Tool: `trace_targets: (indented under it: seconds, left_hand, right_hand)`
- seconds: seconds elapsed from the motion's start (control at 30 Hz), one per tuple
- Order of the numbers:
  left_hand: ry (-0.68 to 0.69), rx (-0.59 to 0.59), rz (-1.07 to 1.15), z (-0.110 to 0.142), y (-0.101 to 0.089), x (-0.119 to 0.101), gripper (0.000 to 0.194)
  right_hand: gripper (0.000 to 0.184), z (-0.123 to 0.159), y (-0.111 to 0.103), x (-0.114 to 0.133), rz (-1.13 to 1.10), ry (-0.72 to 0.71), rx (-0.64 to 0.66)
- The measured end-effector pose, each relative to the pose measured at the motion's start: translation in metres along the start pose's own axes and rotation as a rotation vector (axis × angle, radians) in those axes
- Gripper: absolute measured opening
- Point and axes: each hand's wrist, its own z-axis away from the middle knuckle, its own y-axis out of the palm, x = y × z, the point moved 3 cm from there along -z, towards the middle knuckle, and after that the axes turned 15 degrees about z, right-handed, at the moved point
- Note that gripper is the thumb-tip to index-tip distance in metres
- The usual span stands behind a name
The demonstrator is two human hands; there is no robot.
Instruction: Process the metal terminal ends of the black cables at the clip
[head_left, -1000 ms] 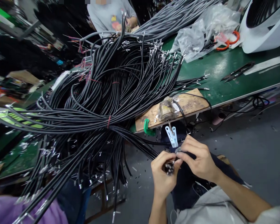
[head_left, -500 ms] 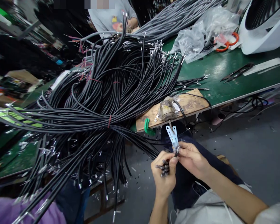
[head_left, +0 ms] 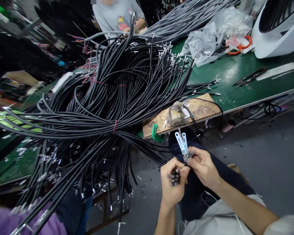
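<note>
My left hand (head_left: 171, 187) is closed around a bundle of black cables, whose dark cut ends (head_left: 174, 177) stick out of the fist. Between its thumb and index finger one cable end points up. My right hand (head_left: 205, 168) pinches at this cable's tip (head_left: 186, 158), where some greyish wire shows; the exact contact is partly hidden by the fingers. Just above the fingertips is a light-blue clothes peg (head_left: 181, 143), fixed on the shaft of a small motor (head_left: 175, 116). The motor is wrapped in clear material and sits on a wooden board (head_left: 205, 106).
A large heap of black cables (head_left: 127, 85) with stripped ends covers the table's left and hangs over its edge. A green clamp (head_left: 156, 133) grips the board. Snips (head_left: 251, 77), orange-handled scissors (head_left: 239, 47), plastic bags (head_left: 205, 40) and a white fan (head_left: 271, 42) lie farther right. Another person (head_left: 117, 19) sits opposite.
Both hands have shifted slightly right and down relative to the peg. My right fingers have turned a little at the cable tip. The left hand still holds the bundle.
</note>
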Motion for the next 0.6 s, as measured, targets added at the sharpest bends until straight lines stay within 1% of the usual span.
trace_targets:
  seconds: [0.03,0.1,0.13,0.17,0.2,0.23,0.27,0.33,0.37,0.4,0.43,0.47,0.5,0.6]
  left_hand:
    - [-0.005,-0.008,0.006,0.0,-0.001,0.001,0.035]
    - [-0.025,-0.001,0.014,-0.002,-0.003,0.003,0.031]
    - [-0.034,0.021,0.022,-0.002,-0.004,0.003,0.027]
    - [-0.036,0.046,0.037,-0.003,-0.005,0.003,0.025]
    - [-0.034,0.073,0.058,-0.004,-0.006,0.002,0.023]
    - [-0.025,0.091,0.084,-0.005,-0.007,0.001,0.021]
    - [-0.008,0.097,0.109,-0.007,-0.007,0.0,0.019]
    - [0.042,0.069,0.135,-0.009,-0.006,-0.002,0.014]
    - [0.064,0.046,0.131,-0.01,-0.005,-0.003,0.012]
    - [0.081,0.022,0.118,-0.01,-0.003,-0.003,0.01]
    - [0.095,-0.003,0.1,-0.01,-0.002,-0.003,0.009]
    - [0.102,-0.023,0.081,-0.01,0.0,-0.003,0.008]
    - [0.108,-0.039,0.064,-0.01,0.001,-0.003,0.008]
    - [0.146,-0.06,0.06,-0.007,0.001,-0.003,0.01]
  right_hand:
    - [0.02,0.002,0.0,0.001,0.062,-0.055,-0.073]
    - [0.013,0.006,-0.004,0.008,0.248,-0.253,-0.224]
    - [0.011,0.007,-0.006,0.013,0.326,-0.343,-0.257]
    - [0.011,0.007,-0.008,0.016,0.361,-0.379,-0.239]
    - [0.013,0.004,-0.01,0.017,0.34,-0.348,-0.157]
    - [0.016,-0.001,-0.012,0.017,0.271,-0.259,-0.03]
    - [0.021,-0.005,-0.014,0.016,0.172,-0.136,0.12]
    - [0.032,-0.013,-0.017,0.014,-0.005,0.113,0.411]
    - [0.036,-0.016,-0.02,0.014,-0.036,0.202,0.523]
    - [0.038,-0.021,-0.024,0.016,-0.02,0.255,0.601]
    - [0.037,-0.026,-0.028,0.019,0.033,0.281,0.639]
    - [0.036,-0.033,-0.033,0.022,0.106,0.282,0.636]
    - [0.035,-0.04,-0.036,0.027,0.18,0.264,0.59]
    - [0.037,-0.06,-0.04,0.042,0.325,0.168,0.373]
